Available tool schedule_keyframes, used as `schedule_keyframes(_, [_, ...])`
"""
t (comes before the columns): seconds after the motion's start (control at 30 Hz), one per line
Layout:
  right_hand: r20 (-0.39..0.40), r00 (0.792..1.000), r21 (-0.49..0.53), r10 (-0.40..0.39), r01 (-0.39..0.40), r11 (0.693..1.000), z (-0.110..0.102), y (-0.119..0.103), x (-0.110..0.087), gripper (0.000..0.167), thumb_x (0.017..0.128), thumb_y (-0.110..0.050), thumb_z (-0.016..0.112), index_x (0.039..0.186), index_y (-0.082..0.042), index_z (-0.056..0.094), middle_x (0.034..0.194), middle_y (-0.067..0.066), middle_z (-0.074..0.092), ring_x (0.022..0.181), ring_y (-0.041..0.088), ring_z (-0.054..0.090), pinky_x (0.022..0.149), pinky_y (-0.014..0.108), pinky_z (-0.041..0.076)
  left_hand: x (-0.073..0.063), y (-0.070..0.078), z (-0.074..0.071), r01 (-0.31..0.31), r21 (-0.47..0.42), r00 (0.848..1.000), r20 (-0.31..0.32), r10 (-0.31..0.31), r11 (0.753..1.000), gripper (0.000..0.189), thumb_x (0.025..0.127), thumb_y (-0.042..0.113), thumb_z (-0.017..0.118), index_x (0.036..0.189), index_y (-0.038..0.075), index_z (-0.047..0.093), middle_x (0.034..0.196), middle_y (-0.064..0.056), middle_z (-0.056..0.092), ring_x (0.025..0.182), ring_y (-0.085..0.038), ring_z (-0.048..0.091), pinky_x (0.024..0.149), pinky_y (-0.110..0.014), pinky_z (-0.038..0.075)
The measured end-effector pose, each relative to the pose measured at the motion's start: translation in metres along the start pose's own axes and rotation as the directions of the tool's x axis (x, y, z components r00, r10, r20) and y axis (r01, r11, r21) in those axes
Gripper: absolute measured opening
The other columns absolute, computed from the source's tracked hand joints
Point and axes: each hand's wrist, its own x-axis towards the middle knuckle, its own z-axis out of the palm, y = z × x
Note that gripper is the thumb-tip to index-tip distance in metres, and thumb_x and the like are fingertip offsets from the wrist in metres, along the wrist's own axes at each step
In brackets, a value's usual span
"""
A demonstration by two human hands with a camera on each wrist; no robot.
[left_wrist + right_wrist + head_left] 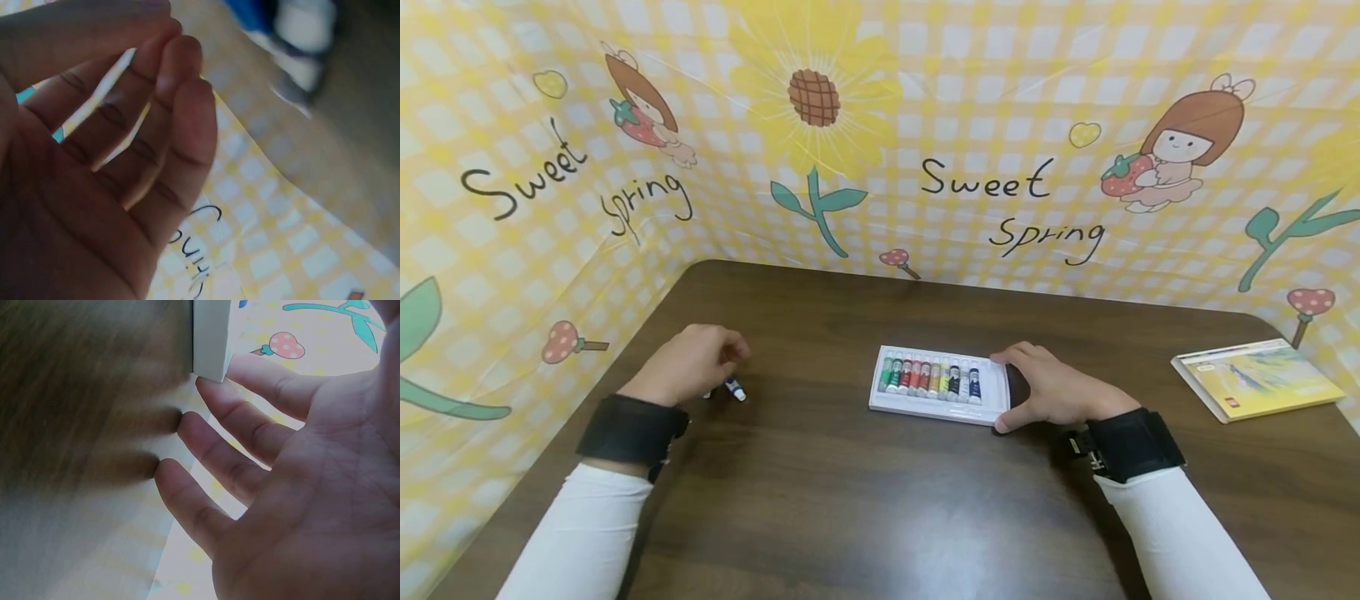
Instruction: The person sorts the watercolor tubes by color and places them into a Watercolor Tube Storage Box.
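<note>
A white tray (940, 414) holding a row of small coloured paint tubes (925, 377) lies on the table in the head view. My right hand (1056, 387) spans the tray's right end, thumb at the near corner and index finger at the far corner. In the right wrist view, the fingertips touch the white tray's edge (211, 340). My left hand (688, 362) is above the table at the left, fingers loosely bent and nothing visible in them. Beside it lies a blue-and-white paint tube (735, 389); another whitish piece is mostly hidden by the hand.
A yellow box or booklet (1258, 379) with a printed cover lies at the right side of the brown table (820, 483). Yellow checked cloth (985, 108) with printed flowers and figures rises behind the table and along its left side.
</note>
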Motion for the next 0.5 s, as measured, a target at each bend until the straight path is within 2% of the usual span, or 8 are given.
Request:
schedule_keyframes(0.1, [-0.002,1.0,-0.001,0.006,-0.006,1.0,0.0,-0.001,0.0,0.1,0.079,-0.046,0.091,0.155,-0.003,0.045,0.155,0.022,0.045,0.137,0.039,0.042,0.116,0.064,0.039,-0.009,-0.009,0.001,-0.03,0.002,1.0,0.008,0.03,1.0,0.013,0.089,-0.001,0.073,0.099,0.006,0.078,0.094,-0.008,0.076,0.087,-0.025,0.071,0.078,-0.048,0.058])
schedule_keyframes(0.2, [-0.008,1.0,-0.005,0.01,-0.01,1.0,-0.001,0.0,0.0,0.1,0.078,-0.046,0.092,0.155,-0.003,0.045,0.155,0.022,0.045,0.137,0.039,0.042,0.116,0.064,0.039,-0.013,-0.011,0.003,-0.042,-0.002,0.999,0.015,0.042,0.999,0.012,0.086,-0.002,0.079,0.093,0.008,0.078,0.091,-0.006,0.075,0.085,-0.023,0.07,0.076,-0.046,0.057])
schedule_keyframes(0.5, [-0.003,1.0,0.0,-0.002,0.002,1.0,0.001,0.0,0.0,0.099,0.079,-0.045,0.092,0.155,-0.002,0.045,0.155,0.023,0.044,0.138,0.04,0.042,0.116,0.064,0.039,-0.01,0.001,0.013,-0.067,0.02,0.998,-0.01,0.067,0.998,0.011,0.087,0.004,0.082,0.085,0.014,0.077,0.087,-0.001,0.073,0.08,-0.017,0.066,0.074,-0.043,0.056])
